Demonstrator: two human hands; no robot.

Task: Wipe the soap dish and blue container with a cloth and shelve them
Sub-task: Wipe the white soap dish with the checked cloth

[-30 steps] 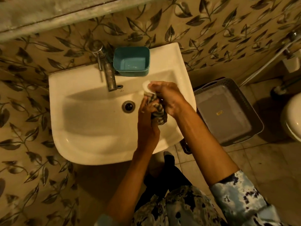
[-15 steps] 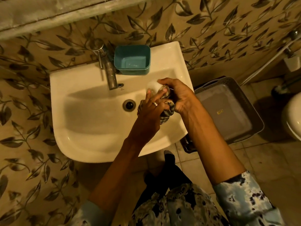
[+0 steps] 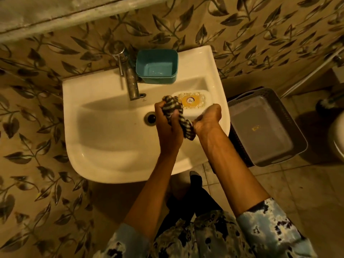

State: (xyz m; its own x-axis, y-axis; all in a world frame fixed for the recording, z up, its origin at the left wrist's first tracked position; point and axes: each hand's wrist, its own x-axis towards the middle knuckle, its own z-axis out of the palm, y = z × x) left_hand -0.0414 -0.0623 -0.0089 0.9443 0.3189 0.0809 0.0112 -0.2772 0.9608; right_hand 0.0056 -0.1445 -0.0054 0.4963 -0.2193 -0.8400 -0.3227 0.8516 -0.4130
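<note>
Head view: left hand [image 3: 167,127] clenched round cloth [image 3: 173,104], pressing it on soap dish [image 3: 194,102] left end; right hand [image 3: 206,118] grips its near edge. Dish long axis left-right, centre frame. Blue container [image 3: 156,66] up-frame on sink [image 3: 104,146] rim, left hand nearer

Container [image 3: 156,67] right of the tap [image 3: 130,79], behind the soap dish [image 3: 193,103].

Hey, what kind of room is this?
Most likely a bathroom: a white sink with a metal tap, a soap dish and cloth held over it, and apparently a toilet at the right edge.
</note>
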